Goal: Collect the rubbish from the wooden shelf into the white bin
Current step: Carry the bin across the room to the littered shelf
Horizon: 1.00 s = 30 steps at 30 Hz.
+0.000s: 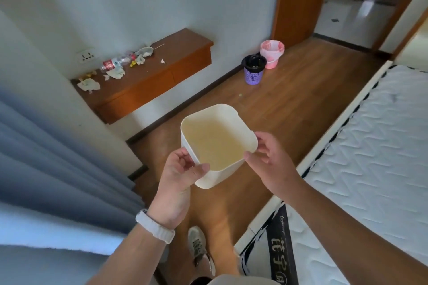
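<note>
Over floor (289, 104) | left hand (183, 169), right hand (268, 159) grip white bin (217, 143) | rubbish (115, 66), maybe tissues, on wooden shelf (166, 69) | curtain (58, 157), mattress (370, 134) flank

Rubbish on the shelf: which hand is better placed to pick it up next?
Probably the right hand: it only pinches the bin rim; the left hand wraps a corner firmly.

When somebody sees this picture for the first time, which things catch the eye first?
The empty white bin is in mid-frame, gripped at its rim by the left hand and right hand. Up left, the wooden shelf carries rubbish: a plastic bottle and crumpled papers.
</note>
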Each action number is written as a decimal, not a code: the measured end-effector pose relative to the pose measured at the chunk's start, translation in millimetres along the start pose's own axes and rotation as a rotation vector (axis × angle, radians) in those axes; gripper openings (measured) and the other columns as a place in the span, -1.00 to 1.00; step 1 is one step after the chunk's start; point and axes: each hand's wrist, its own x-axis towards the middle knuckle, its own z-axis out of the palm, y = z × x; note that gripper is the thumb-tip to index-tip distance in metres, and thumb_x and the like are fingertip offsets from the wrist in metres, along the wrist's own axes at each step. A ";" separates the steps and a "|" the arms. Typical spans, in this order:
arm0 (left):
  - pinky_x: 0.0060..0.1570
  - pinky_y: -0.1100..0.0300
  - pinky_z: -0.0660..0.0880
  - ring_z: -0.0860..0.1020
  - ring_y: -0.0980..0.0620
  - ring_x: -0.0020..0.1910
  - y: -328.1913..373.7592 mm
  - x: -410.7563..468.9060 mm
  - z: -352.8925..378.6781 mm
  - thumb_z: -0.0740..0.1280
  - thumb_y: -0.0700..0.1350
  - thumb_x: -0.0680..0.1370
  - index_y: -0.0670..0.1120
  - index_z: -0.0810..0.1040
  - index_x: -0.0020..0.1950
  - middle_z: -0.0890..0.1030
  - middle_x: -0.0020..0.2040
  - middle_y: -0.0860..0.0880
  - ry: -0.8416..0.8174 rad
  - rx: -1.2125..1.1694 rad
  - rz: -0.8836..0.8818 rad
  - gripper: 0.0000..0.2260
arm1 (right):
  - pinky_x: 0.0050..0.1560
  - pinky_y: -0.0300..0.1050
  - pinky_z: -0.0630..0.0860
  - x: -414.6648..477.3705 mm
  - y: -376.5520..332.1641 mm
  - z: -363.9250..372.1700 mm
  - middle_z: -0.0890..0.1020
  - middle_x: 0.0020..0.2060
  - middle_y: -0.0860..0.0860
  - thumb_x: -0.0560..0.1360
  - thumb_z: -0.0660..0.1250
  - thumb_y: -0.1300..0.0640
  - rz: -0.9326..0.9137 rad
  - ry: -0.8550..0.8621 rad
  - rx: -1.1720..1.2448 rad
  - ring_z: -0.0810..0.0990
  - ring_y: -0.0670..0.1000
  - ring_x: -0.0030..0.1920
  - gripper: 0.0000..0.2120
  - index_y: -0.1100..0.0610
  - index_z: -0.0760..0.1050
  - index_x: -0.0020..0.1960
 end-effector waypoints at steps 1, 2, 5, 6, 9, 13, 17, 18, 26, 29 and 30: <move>-0.04 0.26 0.58 0.67 0.01 0.01 2.0 14.4 -5.3 0.63 -0.08 0.25 -0.02 0.60 0.10 0.71 -0.04 -0.01 -0.014 -0.019 -0.011 -0.54 | -0.04 -0.48 0.49 11.0 -1.0 5.6 0.56 0.05 -0.41 0.40 0.38 -0.18 0.005 0.022 -0.013 0.56 -0.30 0.12 -0.60 -0.29 0.36 0.20; -0.05 0.25 0.59 0.67 0.00 0.01 5.3 28.7 -10.9 0.59 -0.09 0.25 -0.07 0.56 0.11 0.71 -0.05 -0.02 -0.017 -0.037 -0.024 -0.52 | -0.06 -0.50 0.47 22.9 -2.8 11.7 0.55 0.03 -0.46 0.44 0.40 -0.13 0.013 0.040 -0.027 0.55 -0.32 0.11 -0.64 -0.30 0.36 0.17; -0.05 0.23 0.58 0.66 -0.02 0.02 17.5 71.2 -34.3 0.54 -0.08 0.21 -0.13 0.48 0.14 0.69 -0.04 -0.04 -0.015 -0.075 -0.064 -0.45 | -0.07 -0.48 0.49 62.9 -9.0 34.5 0.57 0.04 -0.41 0.50 0.43 0.04 0.045 0.075 -0.033 0.56 -0.32 0.10 -0.63 -0.24 0.39 0.20; -0.02 0.19 0.58 0.65 -0.04 0.04 21.9 84.8 -44.4 0.54 -0.10 0.21 -0.14 0.47 0.15 0.68 -0.01 -0.07 -0.012 -0.086 -0.080 -0.45 | -0.06 -0.46 0.50 77.2 -11.8 43.4 0.59 0.06 -0.35 0.51 0.43 0.06 0.058 0.084 -0.028 0.57 -0.30 0.11 -0.62 -0.18 0.41 0.24; 0.10 0.06 0.56 0.60 -0.13 0.09 33.7 125.5 -80.2 0.48 -0.23 0.29 -0.16 0.46 0.14 0.61 0.07 -0.20 0.005 -0.128 -0.123 -0.56 | -0.05 -0.44 0.50 120.6 -24.6 73.0 0.59 0.10 -0.27 0.51 0.42 0.10 0.058 0.104 -0.059 0.57 -0.28 0.10 -0.62 -0.04 0.43 0.29; 0.00 0.16 0.59 0.64 -0.08 0.06 48.9 172.5 -125.3 0.55 -0.16 0.25 -0.13 0.49 0.14 0.69 -0.03 -0.08 -0.042 -0.121 -0.127 -0.50 | 0.01 -0.31 0.53 167.7 -38.2 108.3 0.60 0.13 -0.22 0.53 0.41 0.12 0.053 0.101 -0.061 0.59 -0.22 0.11 -0.65 -0.06 0.44 0.27; 0.09 0.09 0.61 0.59 -0.19 0.19 61.2 203.8 -156.8 0.56 -0.19 0.29 -0.13 0.47 0.22 0.63 0.14 -0.23 -0.010 -0.120 -0.127 -0.46 | -0.04 -0.39 0.51 204.4 -46.7 132.6 0.60 0.05 -0.36 0.54 0.40 0.08 0.030 0.066 -0.090 0.59 -0.22 0.09 -0.71 -0.20 0.43 0.16; 0.14 0.06 0.60 0.58 -0.20 0.21 63.7 209.2 -162.5 0.54 -0.21 0.32 -0.13 0.46 0.23 0.61 0.17 -0.25 -0.006 -0.121 -0.126 -0.48 | -0.05 -0.41 0.51 211.7 -48.7 137.5 0.58 0.05 -0.39 0.54 0.40 0.05 0.021 0.057 -0.099 0.58 -0.23 0.10 -0.72 -0.22 0.42 0.15; 0.19 0.03 0.55 0.58 -0.15 0.18 79.0 237.0 -179.9 0.57 -0.10 0.24 -0.15 0.46 0.26 0.60 0.17 -0.24 -0.044 -0.137 -0.113 -0.37 | 0.09 -0.20 0.52 241.2 -53.9 154.1 0.61 0.13 -0.31 0.52 0.36 -0.02 0.001 0.063 -0.031 0.58 -0.15 0.18 -0.66 -0.22 0.43 0.26; 0.15 0.08 0.56 0.59 -0.15 0.21 82.4 246.7 -181.4 0.58 -0.07 0.24 -0.13 0.46 0.27 0.62 0.17 -0.21 -0.056 -0.133 -0.109 -0.36 | 0.13 -0.19 0.52 250.9 -56.7 154.7 0.61 0.14 -0.31 0.53 0.35 0.00 -0.012 0.074 -0.025 0.58 -0.17 0.19 -0.68 -0.25 0.44 0.24; 0.14 0.08 0.56 0.59 -0.15 0.20 82.9 250.7 -181.8 0.58 -0.08 0.24 -0.13 0.46 0.28 0.62 0.16 -0.20 -0.058 -0.133 -0.106 -0.36 | 0.11 -0.23 0.52 254.7 -58.0 154.4 0.60 0.14 -0.32 0.54 0.35 0.01 -0.017 0.071 -0.029 0.57 -0.19 0.19 -0.69 -0.27 0.44 0.23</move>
